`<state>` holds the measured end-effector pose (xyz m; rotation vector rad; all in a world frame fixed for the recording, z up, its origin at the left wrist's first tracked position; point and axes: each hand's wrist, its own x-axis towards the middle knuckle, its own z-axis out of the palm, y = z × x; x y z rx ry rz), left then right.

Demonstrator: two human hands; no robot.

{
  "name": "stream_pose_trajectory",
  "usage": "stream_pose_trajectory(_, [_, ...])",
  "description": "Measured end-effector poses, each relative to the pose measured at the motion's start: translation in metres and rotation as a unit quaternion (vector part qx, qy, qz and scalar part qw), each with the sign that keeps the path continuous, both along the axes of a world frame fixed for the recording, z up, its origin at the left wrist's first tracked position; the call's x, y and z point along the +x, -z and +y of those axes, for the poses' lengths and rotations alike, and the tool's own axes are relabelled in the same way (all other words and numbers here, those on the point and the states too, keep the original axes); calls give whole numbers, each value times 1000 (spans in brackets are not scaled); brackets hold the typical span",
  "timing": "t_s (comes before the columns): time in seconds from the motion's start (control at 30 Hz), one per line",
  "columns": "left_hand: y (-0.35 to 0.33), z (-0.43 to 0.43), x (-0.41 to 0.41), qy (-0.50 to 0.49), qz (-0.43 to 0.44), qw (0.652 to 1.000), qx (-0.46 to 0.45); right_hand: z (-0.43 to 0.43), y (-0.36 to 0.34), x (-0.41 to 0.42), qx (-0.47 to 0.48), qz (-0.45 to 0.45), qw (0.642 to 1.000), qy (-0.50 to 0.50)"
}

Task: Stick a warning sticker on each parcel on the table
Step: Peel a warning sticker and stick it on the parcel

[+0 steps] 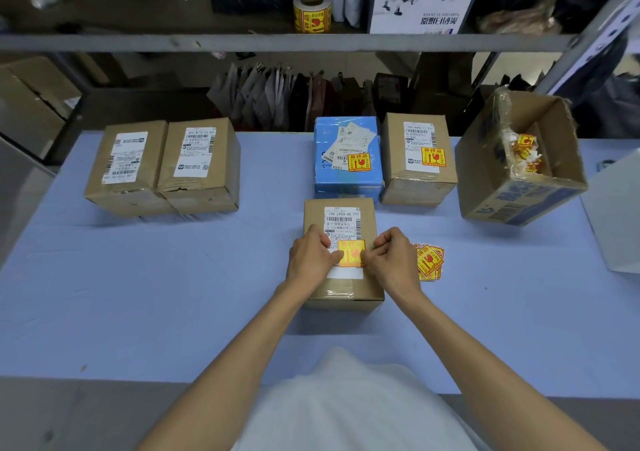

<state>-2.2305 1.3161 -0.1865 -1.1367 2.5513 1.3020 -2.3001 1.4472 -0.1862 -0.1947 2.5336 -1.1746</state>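
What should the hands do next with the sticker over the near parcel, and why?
Probably press the warning sticker flat onto the near parcel: both the left hand and right hand pinch its edges over the shipping label, and it looks not yet smoothed down.

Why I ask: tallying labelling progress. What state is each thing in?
Near parcel: sticker being applied
Warning sticker: held over shipping label
Left hand: holds sticker's left edge
Right hand: pinches sticker's right edge
Blue parcel: stickered
Right brown parcel: stickered
Far-left parcel: unstickered
Second-left parcel: unstickered
Open carton: tilted, holds scraps
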Motion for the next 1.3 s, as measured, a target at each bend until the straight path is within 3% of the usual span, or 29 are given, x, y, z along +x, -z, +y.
stream_pose_trajectory(0.1, [2,0,7,-3,49,999,16,7,1,-4,44,58,997,-19])
stream_pose_trajectory(0.27, [1,-1,10,23,136,988,76,12,-3,-8,-110,-5,991,-73])
stream_pose_trajectory(0.37, [0,-4,6,62,121,989,55,4,-1,-4,-120,-10,986,-111])
stream_pose_trajectory(0.67, [1,-20,7,29,109,990,82,10,4,-17,-129,-10,989,-67])
stream_pose_trajectory(0.87, [1,-9,0,28,113,993,10,-10,7,-11,-105,11,994,-40])
stream_pose_trajectory(1.03, [3,-15,7,42,122,989,69,2,4,-12,-99,-1,990,-101])
stream_pose_trajectory(1.2, [4,-14,13,79,106,990,56,4,4,-9,-92,-2,986,-139])
stream_pose_trajectory(1.3, [0,-21,14,69,112,983,125,7,0,-16,-80,-21,986,-143])
